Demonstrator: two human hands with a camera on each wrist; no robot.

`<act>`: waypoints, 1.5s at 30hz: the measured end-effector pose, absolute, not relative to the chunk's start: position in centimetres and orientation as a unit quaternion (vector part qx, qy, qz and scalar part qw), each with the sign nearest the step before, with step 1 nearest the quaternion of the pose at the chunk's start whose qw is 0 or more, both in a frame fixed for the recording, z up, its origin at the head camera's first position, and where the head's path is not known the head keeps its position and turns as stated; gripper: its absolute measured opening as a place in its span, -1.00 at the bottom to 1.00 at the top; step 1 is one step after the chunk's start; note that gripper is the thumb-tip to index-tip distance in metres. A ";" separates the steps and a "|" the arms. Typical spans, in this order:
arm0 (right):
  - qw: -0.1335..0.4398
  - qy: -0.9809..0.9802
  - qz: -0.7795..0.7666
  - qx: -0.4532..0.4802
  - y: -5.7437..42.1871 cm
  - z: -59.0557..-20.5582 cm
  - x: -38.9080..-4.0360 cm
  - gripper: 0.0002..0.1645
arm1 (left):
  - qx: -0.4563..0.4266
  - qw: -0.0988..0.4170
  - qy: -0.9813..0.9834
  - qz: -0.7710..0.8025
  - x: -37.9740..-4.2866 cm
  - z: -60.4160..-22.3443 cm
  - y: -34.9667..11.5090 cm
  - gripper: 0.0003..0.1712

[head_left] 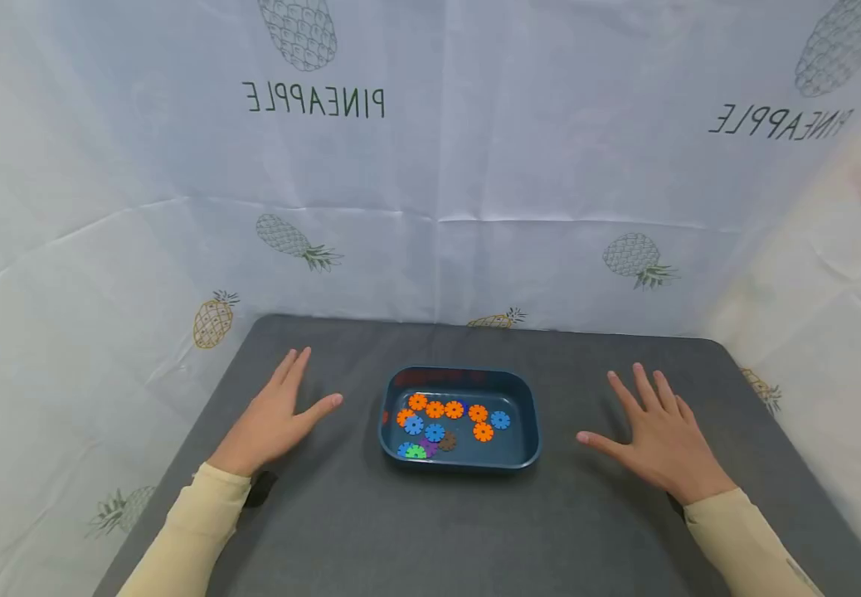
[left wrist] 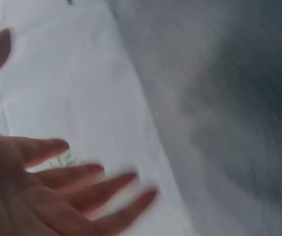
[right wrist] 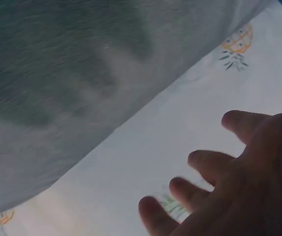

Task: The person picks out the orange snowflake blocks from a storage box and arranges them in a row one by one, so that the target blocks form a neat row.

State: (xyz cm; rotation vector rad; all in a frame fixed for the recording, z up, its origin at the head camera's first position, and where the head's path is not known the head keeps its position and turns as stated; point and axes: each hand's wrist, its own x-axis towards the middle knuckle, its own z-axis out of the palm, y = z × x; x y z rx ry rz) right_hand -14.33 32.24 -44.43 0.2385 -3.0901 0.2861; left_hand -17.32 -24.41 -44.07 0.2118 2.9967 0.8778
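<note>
A dark blue tray point(head_left: 460, 464) sits mid-table with several flat, notched plastic discs in it. Orange discs point(head_left: 454, 410) lie mostly along the upper part, while blue discs point(head_left: 434, 432), a green disc point(head_left: 415, 452), a purple one and a brown disc point(head_left: 447, 441) lie lower down. To the left of the tray, my left hand point(head_left: 269, 424) is held over the table, fingers straight and thumb spread, holding nothing. On the opposite side my right hand point(head_left: 662, 444) has its fingers spread and also holds nothing. Both wrist views show only the hands, cloth and table, apart from a blue corner in the right.
The table point(head_left: 468, 539) has a dark grey cover. White cloth point(head_left: 430, 166) printed with pineapples hangs behind it and along both sides. A dark band point(head_left: 260, 489) shows at the left wrist.
</note>
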 end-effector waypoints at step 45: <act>-0.246 -0.901 0.196 0.300 18.4 -40.2 -22.8 -0.47 | 0.027 0.160 0.765 0.623 -23.7 -48.9 -17.1 -0.44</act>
